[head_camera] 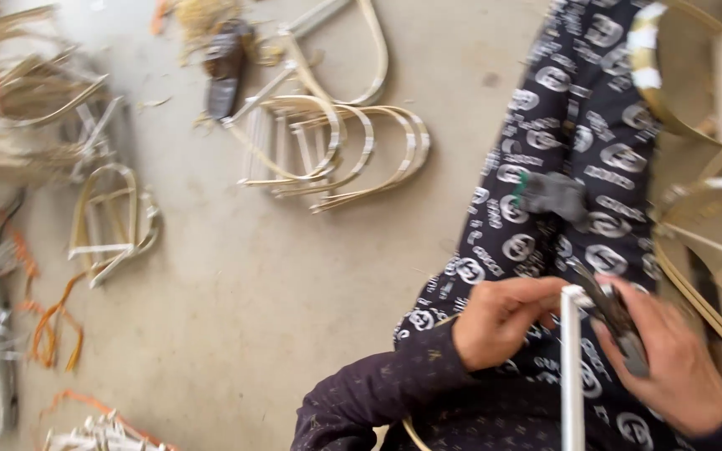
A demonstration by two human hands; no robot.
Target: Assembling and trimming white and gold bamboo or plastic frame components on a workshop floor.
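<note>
A white strip (572,367) is pinched by the left hand (501,321); the right hand (670,359) clasps a dark tool (616,321).

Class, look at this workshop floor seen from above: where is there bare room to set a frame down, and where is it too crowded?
The widest bare patch of concrete floor lies between the stacked curved frames, the lone frame at left and the patterned trouser leg. The left edge is crowded with strips and orange ties. Both the left hand and right hand are busy at a white strip.

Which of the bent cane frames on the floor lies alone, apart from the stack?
The small arched frame at the left lies alone on the concrete floor; the others overlap in a stack at top centre.
</note>
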